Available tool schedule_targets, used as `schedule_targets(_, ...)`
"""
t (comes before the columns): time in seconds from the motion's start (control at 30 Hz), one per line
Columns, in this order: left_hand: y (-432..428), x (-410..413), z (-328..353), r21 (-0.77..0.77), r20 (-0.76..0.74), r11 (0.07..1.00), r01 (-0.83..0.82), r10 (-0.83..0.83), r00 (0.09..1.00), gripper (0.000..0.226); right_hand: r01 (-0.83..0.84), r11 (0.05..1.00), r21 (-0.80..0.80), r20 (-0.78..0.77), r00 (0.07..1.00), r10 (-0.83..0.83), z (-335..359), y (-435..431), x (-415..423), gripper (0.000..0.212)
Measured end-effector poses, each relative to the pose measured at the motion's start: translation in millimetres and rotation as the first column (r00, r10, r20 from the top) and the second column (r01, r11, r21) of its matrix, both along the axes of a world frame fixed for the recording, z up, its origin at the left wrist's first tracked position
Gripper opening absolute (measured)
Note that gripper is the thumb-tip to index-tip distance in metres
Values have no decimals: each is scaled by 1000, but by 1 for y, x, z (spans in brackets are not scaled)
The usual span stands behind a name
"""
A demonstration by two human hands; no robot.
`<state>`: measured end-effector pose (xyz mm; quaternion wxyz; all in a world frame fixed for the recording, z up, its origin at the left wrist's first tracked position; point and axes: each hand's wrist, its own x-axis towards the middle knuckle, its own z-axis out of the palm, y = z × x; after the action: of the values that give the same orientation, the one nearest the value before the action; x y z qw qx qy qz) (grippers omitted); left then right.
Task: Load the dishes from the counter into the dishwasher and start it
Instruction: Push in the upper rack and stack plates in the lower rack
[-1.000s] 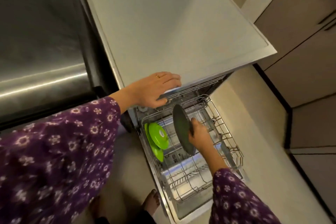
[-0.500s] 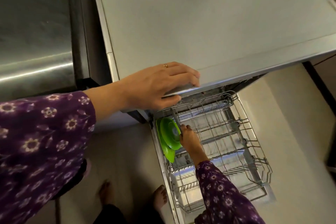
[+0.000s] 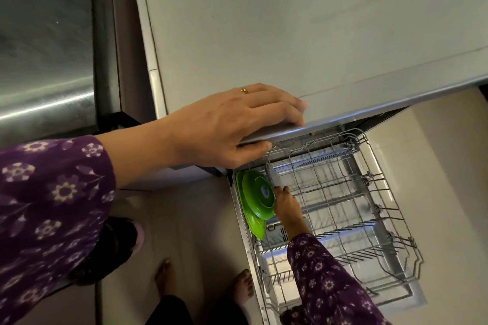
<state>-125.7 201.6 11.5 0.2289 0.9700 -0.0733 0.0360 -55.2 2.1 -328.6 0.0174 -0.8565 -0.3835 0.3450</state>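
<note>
The dishwasher's lower wire rack (image 3: pixel 369 192) is pulled out below the counter. Two green plates (image 3: pixel 260 194) stand upright at its left side. Just to their right a dark grey plate (image 3: pixel 269 177) stands edge-on in the rack. My right hand (image 3: pixel 286 203) reaches down and holds the plate's rim, close against the green plates. Higher up, my left hand (image 3: pixel 232 124) grips the front edge of the grey countertop (image 3: pixel 290 34), fingers on top and thumb underneath.
A stainless steel surface (image 3: pixel 45 60) lies left of the countertop. Bare feet (image 3: pixel 163 277) and a dark slipper (image 3: pixel 132 235) are on the light floor left of the rack. The rest of the rack holds only wire tines.
My right hand has carried the dark plate left and down into the rack beside the green plates, and it now stands edge-on. My left hand has kept its hold on the counter edge.
</note>
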Motion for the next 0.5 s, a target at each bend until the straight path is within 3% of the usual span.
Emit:
schedule_targets(0.4,0,0,-1,-8,2,1000,-5,5,1000,42,17,998,55,27,999,-18,-14,17,-16,27)
schedule_targets(0.5,0,-1,0,-12,-1,1000,-9,9,1000,42,-94,996,1,75,993,94,-3,17,-25,30)
